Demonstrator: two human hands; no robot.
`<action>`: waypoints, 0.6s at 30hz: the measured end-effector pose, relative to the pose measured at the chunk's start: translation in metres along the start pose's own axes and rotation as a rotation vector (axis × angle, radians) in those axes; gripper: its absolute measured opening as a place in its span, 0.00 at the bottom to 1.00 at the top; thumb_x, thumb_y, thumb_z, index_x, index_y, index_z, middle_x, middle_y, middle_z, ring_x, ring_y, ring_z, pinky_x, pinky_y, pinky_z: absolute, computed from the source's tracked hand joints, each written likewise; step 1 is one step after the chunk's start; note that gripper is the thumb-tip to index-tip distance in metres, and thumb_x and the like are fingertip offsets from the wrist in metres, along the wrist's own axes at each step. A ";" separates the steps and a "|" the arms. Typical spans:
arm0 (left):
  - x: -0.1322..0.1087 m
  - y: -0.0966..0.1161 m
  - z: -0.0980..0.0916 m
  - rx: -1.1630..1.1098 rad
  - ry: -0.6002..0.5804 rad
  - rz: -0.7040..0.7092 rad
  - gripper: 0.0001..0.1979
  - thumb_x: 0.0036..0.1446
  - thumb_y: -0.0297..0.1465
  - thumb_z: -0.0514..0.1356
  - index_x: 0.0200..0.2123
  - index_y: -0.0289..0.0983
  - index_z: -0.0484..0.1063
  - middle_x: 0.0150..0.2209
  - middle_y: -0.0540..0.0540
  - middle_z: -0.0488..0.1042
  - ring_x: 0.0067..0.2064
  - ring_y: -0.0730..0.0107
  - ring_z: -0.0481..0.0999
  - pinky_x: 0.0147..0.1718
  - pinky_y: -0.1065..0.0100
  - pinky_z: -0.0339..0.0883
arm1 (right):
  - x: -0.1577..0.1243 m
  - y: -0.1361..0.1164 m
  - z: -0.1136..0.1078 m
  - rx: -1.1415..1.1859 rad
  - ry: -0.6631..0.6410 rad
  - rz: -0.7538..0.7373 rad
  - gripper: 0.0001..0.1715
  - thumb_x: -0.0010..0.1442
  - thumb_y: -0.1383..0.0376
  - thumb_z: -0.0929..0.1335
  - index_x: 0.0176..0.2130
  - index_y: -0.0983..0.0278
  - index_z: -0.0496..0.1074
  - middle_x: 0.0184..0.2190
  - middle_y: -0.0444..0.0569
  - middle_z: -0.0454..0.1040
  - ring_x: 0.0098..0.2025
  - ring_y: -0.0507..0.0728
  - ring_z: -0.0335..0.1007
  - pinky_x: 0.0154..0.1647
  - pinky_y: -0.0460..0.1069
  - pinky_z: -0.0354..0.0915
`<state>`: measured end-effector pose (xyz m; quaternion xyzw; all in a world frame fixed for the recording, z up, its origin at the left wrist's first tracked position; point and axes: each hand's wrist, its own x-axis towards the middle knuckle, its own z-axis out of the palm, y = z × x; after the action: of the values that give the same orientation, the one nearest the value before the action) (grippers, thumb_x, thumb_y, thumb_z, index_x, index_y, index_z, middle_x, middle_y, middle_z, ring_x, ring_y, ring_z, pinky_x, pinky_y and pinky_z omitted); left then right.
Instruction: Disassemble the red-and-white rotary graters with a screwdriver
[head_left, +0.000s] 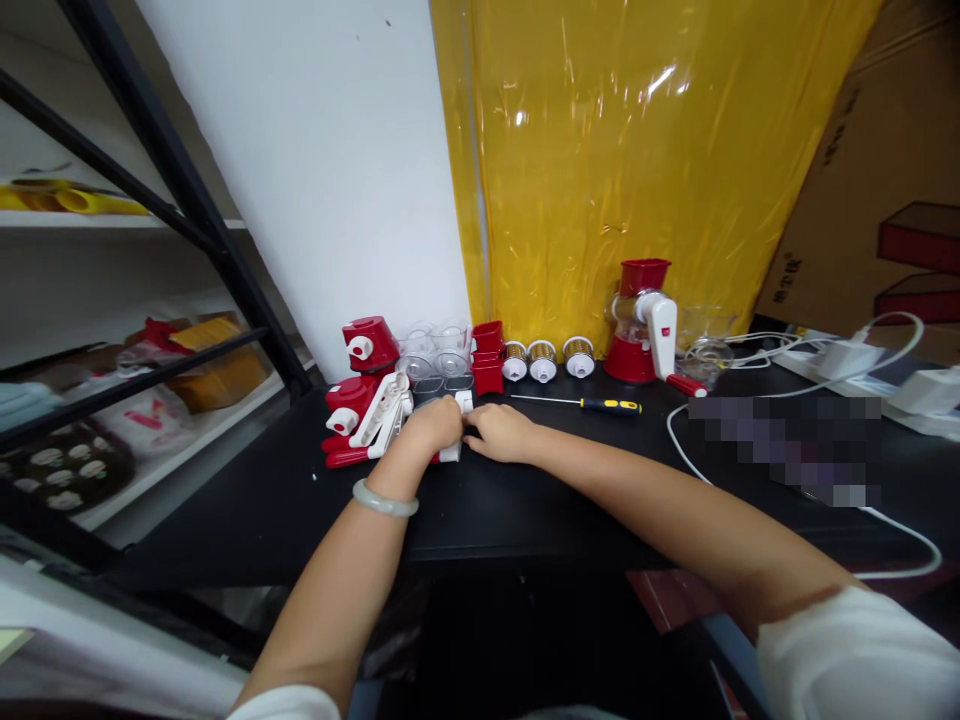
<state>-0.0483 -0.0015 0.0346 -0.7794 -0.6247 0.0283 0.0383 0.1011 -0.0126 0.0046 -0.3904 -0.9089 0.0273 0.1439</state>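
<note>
My left hand [439,425], a pale bangle on its wrist, is closed round a white plastic part [451,453] with a bit of red beside it. The hand covers most of this part, so its kind stays unclear. My right hand [499,433] comes in from the right, fingers bent and pressed together against the same part. Left of my hands lie white crank handles [382,415] with red grips, next to red grater bodies [369,345]. Clear plastic cups [435,350] and red hoppers [488,358] stand just behind.
Metal grater drums [542,361] stand in a row at the back. A screwdriver [611,406] lies before them on the black table [525,510]. Farther right are an assembled rotary grater [637,335], white cables [686,445] and a power strip [855,370]. A shelf rack [225,250] borders the left.
</note>
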 end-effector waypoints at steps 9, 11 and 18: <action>-0.011 0.004 -0.011 -0.017 0.055 -0.138 0.25 0.63 0.36 0.59 0.57 0.24 0.67 0.51 0.22 0.77 0.53 0.41 0.79 0.47 0.54 0.73 | 0.001 0.000 0.001 -0.039 -0.081 -0.022 0.20 0.67 0.59 0.65 0.53 0.66 0.76 0.52 0.59 0.79 0.55 0.64 0.75 0.52 0.54 0.68; -0.014 0.005 -0.014 -0.013 0.067 -0.147 0.24 0.62 0.36 0.58 0.57 0.25 0.66 0.52 0.23 0.77 0.54 0.41 0.79 0.47 0.53 0.73 | -0.003 0.001 -0.002 -0.048 -0.100 -0.046 0.21 0.67 0.59 0.65 0.54 0.66 0.76 0.53 0.58 0.79 0.55 0.64 0.75 0.52 0.54 0.68; -0.021 0.009 -0.021 -0.010 0.109 -0.175 0.23 0.65 0.38 0.55 0.56 0.28 0.64 0.50 0.26 0.79 0.51 0.43 0.80 0.45 0.54 0.72 | -0.038 0.045 -0.075 -0.034 0.261 -0.012 0.15 0.65 0.65 0.64 0.46 0.65 0.79 0.46 0.55 0.81 0.49 0.60 0.77 0.53 0.54 0.67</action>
<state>-0.0426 -0.0243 0.0543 -0.7223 -0.6877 -0.0207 0.0704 0.1787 -0.0135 0.0604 -0.3876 -0.8851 -0.0399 0.2546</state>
